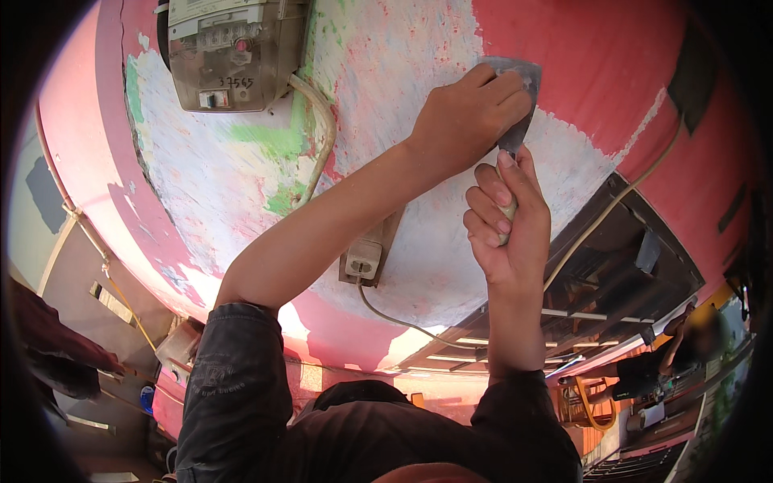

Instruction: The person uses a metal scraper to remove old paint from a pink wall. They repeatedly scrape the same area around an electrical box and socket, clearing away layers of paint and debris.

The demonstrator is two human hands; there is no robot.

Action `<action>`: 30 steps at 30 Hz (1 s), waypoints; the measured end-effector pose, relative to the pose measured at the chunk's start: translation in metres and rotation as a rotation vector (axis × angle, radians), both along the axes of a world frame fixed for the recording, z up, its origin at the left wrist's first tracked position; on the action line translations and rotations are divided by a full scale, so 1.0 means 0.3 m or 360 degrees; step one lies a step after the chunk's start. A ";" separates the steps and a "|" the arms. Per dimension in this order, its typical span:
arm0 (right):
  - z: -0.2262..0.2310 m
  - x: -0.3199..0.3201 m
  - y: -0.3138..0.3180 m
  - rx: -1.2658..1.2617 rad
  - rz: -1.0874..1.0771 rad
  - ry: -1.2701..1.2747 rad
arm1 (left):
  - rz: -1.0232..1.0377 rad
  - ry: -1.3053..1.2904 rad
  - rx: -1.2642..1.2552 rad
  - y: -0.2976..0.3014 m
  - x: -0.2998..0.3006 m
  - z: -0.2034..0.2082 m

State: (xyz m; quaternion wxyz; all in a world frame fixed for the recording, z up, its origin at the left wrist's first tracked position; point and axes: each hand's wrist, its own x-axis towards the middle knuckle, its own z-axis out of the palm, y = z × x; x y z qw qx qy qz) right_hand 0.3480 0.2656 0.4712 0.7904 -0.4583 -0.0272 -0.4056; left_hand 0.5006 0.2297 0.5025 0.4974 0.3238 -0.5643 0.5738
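Observation:
A paint scraper (529,80) with a broad grey metal blade lies against the wall where red paint borders a whitish, scraped patch (386,48). My right hand (515,213) is wrapped round its pale handle, with the thumb up along the neck. Above it, my left hand (467,117) is closed on the blade, fingers bent and pressing on its face. Part of the blade is hidden under those fingers. Bits of green, pink and red paint show across the patch.
An electricity meter (225,56) in a clear case hangs at upper left, with a thick cable (326,133) curving down. Below my left forearm sits a wall socket (362,259) with a cord. A dark window (620,249) is at right. Another person (684,350) is beyond, near a wooden chair (584,402).

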 end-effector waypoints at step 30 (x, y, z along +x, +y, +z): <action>0.151 0.071 0.005 0.0068 0.0204 -0.0121 | -0.0001 -0.0026 -0.0016 0.064 0.066 0.147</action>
